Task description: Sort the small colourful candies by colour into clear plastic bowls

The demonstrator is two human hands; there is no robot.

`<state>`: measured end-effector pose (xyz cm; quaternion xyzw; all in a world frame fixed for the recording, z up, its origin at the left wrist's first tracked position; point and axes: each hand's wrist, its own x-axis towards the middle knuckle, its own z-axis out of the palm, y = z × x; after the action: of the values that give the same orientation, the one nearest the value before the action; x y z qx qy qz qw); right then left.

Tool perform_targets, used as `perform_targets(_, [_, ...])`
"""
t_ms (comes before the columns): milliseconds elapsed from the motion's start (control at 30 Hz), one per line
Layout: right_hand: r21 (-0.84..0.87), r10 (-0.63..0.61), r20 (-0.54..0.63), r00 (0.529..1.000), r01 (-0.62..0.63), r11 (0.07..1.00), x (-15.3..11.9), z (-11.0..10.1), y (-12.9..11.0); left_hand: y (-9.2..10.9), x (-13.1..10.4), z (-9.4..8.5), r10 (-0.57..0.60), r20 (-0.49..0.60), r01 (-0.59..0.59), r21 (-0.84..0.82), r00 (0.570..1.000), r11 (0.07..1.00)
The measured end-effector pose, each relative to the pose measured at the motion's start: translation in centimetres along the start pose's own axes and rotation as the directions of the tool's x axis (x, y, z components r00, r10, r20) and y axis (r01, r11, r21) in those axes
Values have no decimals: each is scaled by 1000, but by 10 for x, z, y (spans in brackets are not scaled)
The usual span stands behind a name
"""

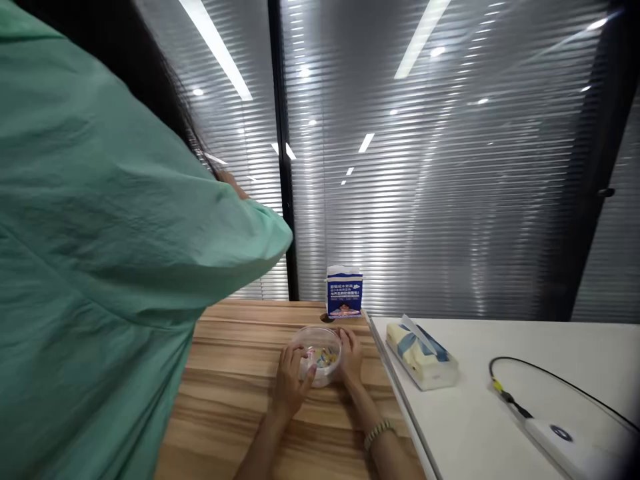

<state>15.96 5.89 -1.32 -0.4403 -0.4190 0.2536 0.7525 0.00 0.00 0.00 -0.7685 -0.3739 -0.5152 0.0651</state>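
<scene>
A round, clear plastic tub (327, 381) stands on the wood-grain table, with small colourful pieces (323, 358) inside that are too small to name. My left hand (291, 381) grips the tub's left side, its fingertips at the rim and its thumb along the front. Around the right side curls my right hand (351, 357), partly hidden behind the wall of the tub. A beaded bracelet (380, 432) circles my right wrist.
A person in a green top (125, 267) leans in at left, covering much of that side. Behind the tub stands a blue and white packet (345, 293). On the white table (480, 420) at right lie a tissue pack (423, 357) and a white device (555, 433) with a black cable.
</scene>
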Motion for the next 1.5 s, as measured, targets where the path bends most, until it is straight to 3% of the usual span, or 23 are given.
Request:
perform_targets(167, [10, 29, 70, 997, -30, 1000, -2, -9, 11, -4, -2, 10, -209, -76, 206, -41, 975, 978])
perform_targets(267, [-13, 42, 106, 993, -41, 999, -4, -12, 15, -7, -3, 16, -415, -124, 400, -125, 901, 908])
perform_targets(400, [-121, 31, 164, 986, -11, 993, -5, -17, 19, -9, -4, 19, -601, -56, 579, -209, 797, 788])
perform_targets(667, [-414, -126, 200, 972, 201, 888, -8, -28, 16, 9, -5, 9, -690, 32, 671, -270, 723, 690])
perform_targets(867, [-518, -139, 234, 962, 244, 820, -19, -31, 24, 12, -8, 3, -724, 85, 714, -281, 684, 641])
perform_targets(967, [-548, -164, 244, 956, 275, 790, -19, -32, 30, 8, -9, 6, -721, 95, 709, -308, 687, 635])
perform_targets(1067, [-552, -207, 247, 947, 313, 773, -20, -32, 30, 4, -11, 10, -691, 81, 672, -342, 718, 657])
perform_targets(1333, [-512, -258, 299, 919, 383, 769, -37, -40, 4, 3, -6, 10, -664, 24, 624, -368, 748, 690])
perform_targets(1500, [-484, -220, 270, 937, 330, 811, -41, -42, -12, -1, -2, 9, -647, 68, 615, -400, 760, 680])
